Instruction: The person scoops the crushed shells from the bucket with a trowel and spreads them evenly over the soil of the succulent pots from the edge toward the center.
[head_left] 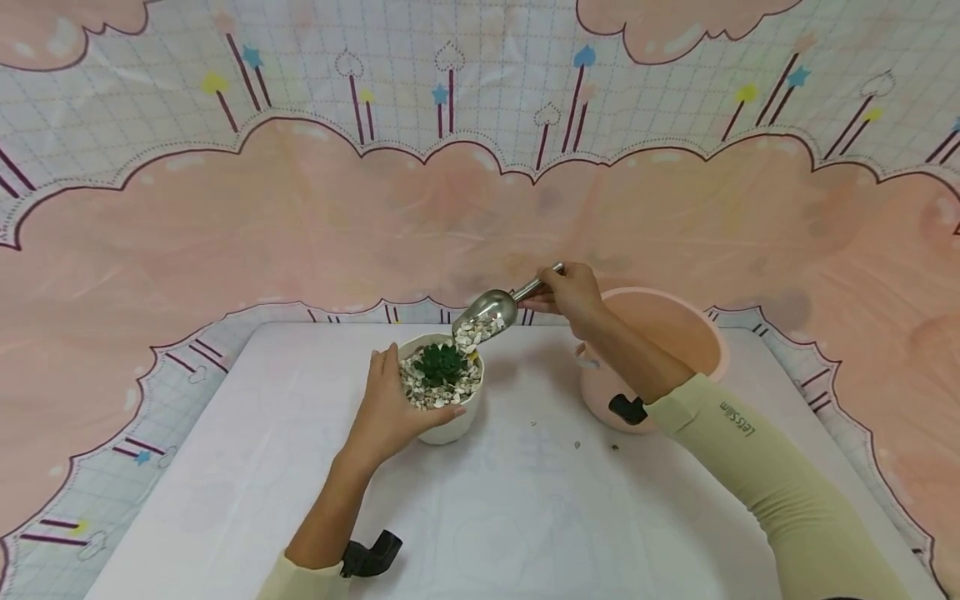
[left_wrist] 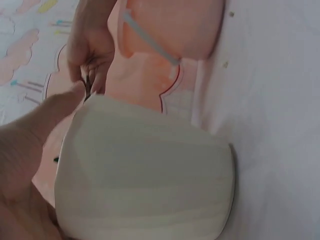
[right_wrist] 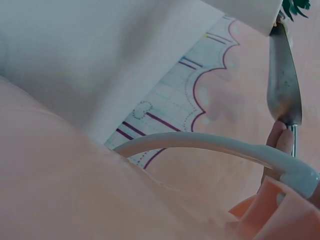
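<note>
A metal scoop [head_left: 512, 307] is gripped by its handle in my right hand [head_left: 573, 296]. It tilts down to the left, its lip over the right rim of a white plant pot [head_left: 450, 431]. White pebbles [head_left: 480, 327] lie in the scoop's mouth and reach down to the pot's edge. Inside the pot a dark green succulent [head_left: 441, 364] is ringed by more pale pebbles. My left hand [head_left: 386, 410] holds the pot at its left, thumb along the near rim. In the right wrist view the scoop [right_wrist: 285, 82] meets the pot's edge, its contents hidden.
A pink bucket [head_left: 600, 402] with a pale handle [right_wrist: 215, 142] stands on the white table [head_left: 525, 517], under my right forearm. A few small bits [head_left: 577, 445] lie in front of it. A patterned cloth [head_left: 420, 225] hangs behind the table.
</note>
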